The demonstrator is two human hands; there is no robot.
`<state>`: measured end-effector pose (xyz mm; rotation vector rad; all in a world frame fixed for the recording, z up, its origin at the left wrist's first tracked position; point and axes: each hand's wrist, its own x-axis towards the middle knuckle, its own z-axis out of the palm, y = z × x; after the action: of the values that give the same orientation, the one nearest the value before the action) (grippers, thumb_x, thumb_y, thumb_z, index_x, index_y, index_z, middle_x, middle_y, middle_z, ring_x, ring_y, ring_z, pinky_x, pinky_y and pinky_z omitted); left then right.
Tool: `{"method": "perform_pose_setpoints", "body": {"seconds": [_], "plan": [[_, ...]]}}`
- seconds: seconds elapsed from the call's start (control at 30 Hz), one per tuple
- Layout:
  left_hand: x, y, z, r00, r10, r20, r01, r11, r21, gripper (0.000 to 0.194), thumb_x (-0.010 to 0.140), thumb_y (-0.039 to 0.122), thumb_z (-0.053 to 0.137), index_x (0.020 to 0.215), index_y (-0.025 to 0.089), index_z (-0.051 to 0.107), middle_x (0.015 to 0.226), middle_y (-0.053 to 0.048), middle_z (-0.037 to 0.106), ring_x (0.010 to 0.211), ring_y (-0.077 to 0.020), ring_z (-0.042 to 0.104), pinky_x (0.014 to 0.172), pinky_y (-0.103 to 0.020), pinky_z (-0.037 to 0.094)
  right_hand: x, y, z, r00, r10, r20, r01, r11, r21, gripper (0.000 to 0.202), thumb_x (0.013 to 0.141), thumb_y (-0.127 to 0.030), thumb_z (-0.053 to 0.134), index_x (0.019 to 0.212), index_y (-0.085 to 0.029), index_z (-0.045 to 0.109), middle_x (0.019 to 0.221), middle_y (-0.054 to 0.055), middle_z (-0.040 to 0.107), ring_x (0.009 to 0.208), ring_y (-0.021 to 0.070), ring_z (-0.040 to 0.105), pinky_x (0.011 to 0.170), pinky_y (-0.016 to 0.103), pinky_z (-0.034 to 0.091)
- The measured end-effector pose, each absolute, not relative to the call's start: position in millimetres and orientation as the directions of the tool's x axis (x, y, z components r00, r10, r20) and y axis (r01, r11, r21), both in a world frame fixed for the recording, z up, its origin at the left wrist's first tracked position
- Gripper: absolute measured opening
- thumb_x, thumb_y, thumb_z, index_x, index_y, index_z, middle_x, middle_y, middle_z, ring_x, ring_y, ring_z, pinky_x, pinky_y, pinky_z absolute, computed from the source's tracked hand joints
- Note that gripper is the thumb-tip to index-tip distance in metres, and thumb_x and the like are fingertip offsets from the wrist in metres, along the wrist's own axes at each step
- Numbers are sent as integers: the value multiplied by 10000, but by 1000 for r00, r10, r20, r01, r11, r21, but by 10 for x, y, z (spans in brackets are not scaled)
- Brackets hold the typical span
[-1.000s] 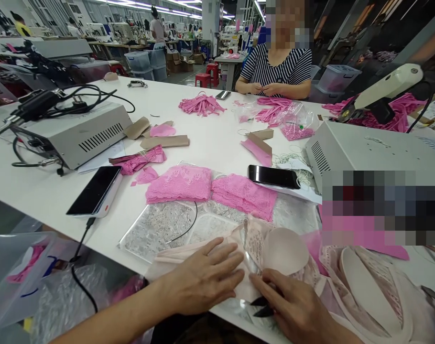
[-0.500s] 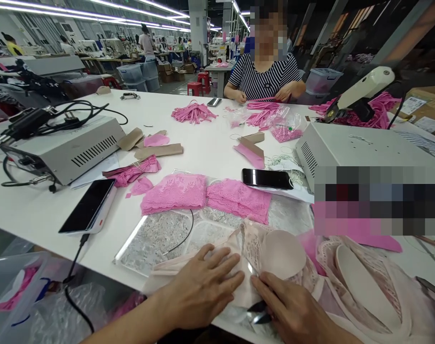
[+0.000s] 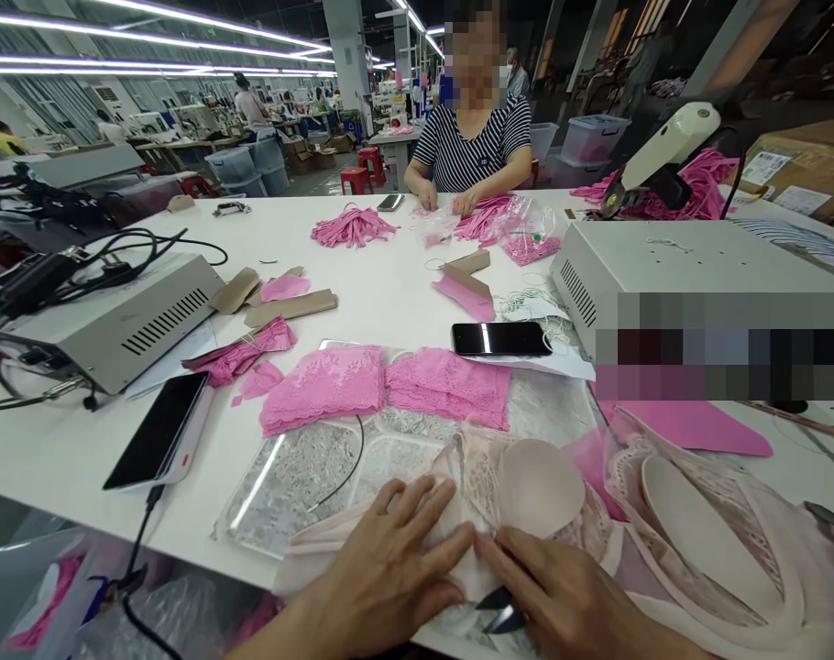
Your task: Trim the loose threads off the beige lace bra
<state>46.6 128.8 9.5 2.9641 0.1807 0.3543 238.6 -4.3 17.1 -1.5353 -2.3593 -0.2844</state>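
A pale pink lace bra [image 3: 542, 488] with padded cups lies across the front of the table. My left hand [image 3: 393, 555] rests flat on its side band, fingers spread. My right hand [image 3: 561, 587] is closed beside it, with thread snips [image 3: 505, 620] tucked in the palm; their two pointed blades poke out to the left and their handles are hidden. The right index fingertip touches the bra near the cup's lower edge, close to the left fingertips. Another moulded cup [image 3: 709, 536] stands out in the pale fabric on the right.
Stacked pink lace pieces [image 3: 324, 390] lie on a clear plastic-covered sheet [image 3: 258, 500]. A black phone [image 3: 500, 338] and a cabled phone [image 3: 157, 431] flank them. Grey machine boxes [image 3: 132, 321] stand left and right. Opposite, a person [image 3: 472, 151] handles pink straps.
The view has shifted slightly. My right fingertips have edged closer to my left hand at the bra. Across the table, the person's hands have lowered onto the pink straps.
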Motion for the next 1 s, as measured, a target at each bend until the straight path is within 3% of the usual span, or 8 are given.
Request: {"method": "perform_pose_setpoints", "body": {"seconds": [0.33, 0.6, 0.77, 1.0], "plan": [[447, 1275, 91, 974, 155, 165, 127, -977, 169, 475, 903, 478, 461, 1323, 259, 440, 1412, -141, 412, 1286, -330, 384, 962, -505, 385, 2378, -34, 189, -381, 836, 394, 916, 401, 34, 410, 802, 15, 290, 1027, -59, 624, 826, 131, 693, 666, 171, 658, 557, 253, 549], [439, 1277, 103, 972, 200, 122, 163, -951, 262, 488, 889, 499, 468, 1323, 280, 427, 1438, -207, 328, 1328, -344, 321, 961, -540, 372, 2364, -38, 172, -375, 829, 416, 921, 384, 65, 401, 814, 18, 279, 1026, -71, 608, 861, 126, 700, 666, 173, 656, 553, 263, 535], [438, 1271, 113, 971, 221, 88, 187, -937, 294, 516, 869, 511, 497, 1328, 290, 414, 1460, -195, 293, 1345, -349, 286, 981, -551, 344, 2389, -27, 83, -376, 813, 446, 914, 404, 35, 404, 808, 18, 287, 1040, -75, 605, 843, 120, 697, 663, 157, 653, 554, 240, 531], [474, 1302, 179, 972, 236, -5, 226, -927, 298, 609, 822, 520, 551, 1335, 233, 392, 1468, -198, 287, 1304, -372, 335, 969, -565, 339, 2388, 5, 84, -408, 803, 435, 900, 433, 44, 407, 826, 1, 276, 1044, -45, 615, 836, 142, 700, 613, 159, 654, 509, 234, 529]]}}
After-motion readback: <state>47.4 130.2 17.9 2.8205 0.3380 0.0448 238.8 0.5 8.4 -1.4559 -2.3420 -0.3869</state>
